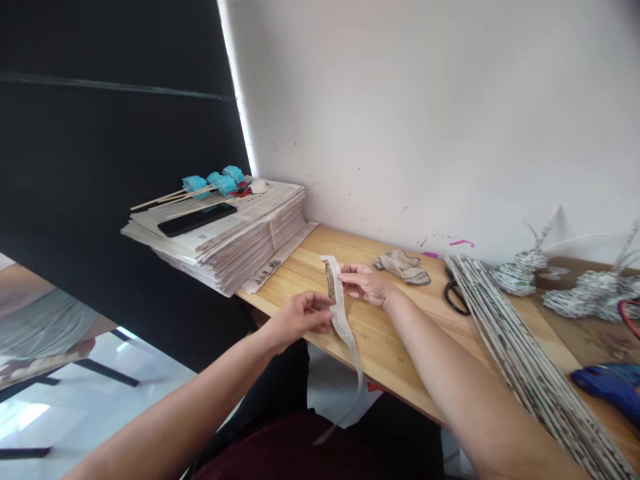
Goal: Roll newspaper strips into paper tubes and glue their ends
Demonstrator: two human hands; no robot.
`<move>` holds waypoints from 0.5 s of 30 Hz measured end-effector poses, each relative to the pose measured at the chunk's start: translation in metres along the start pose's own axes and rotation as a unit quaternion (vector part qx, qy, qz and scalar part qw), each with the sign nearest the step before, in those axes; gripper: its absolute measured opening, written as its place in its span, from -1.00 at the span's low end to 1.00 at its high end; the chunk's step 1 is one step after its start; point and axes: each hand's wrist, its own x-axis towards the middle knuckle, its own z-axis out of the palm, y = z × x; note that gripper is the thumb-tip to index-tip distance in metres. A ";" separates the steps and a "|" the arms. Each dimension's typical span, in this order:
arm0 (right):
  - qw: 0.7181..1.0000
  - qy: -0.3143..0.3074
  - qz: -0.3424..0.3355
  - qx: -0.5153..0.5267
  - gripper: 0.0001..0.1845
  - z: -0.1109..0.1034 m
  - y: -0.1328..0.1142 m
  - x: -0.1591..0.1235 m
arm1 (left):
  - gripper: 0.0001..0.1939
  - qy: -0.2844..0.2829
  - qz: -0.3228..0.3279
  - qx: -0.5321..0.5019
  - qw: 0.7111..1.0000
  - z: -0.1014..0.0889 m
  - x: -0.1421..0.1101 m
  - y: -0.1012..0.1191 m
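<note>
A long narrow strip of newspaper [341, 312] runs from the wooden table [390, 340] down over its front edge toward my lap. My left hand [300, 319] pinches the strip's left side near the table edge. My right hand [367, 283] rests on the table and pinches the strip's upper part from the right. Both hands are closed on the strip.
A thick stack of newspapers [230, 240] lies at the left end, with a black phone [197, 219] and blue-tipped sticks [213, 185] on top. A crumpled cloth [404, 267], black scissors [455, 297], rolled paper tubes [520, 353], woven paper pieces [585, 293] and a blue glue gun [610, 387] lie to the right.
</note>
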 end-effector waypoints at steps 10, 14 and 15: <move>0.995 0.002 -0.073 -0.072 -0.70 0.005 0.004 0.000 | -0.57 0.126 0.075 -0.011 0.989 -0.005 0.076 0.016; 0.999 -0.010 -0.038 0.012 -0.69 -0.002 0.002 0.000 | -0.61 0.127 0.089 0.010 0.988 -0.003 0.078 0.009; 0.999 -0.006 -0.034 0.033 -0.68 -0.004 0.002 0.000 | -0.61 0.121 0.087 0.011 0.989 -0.003 0.078 0.006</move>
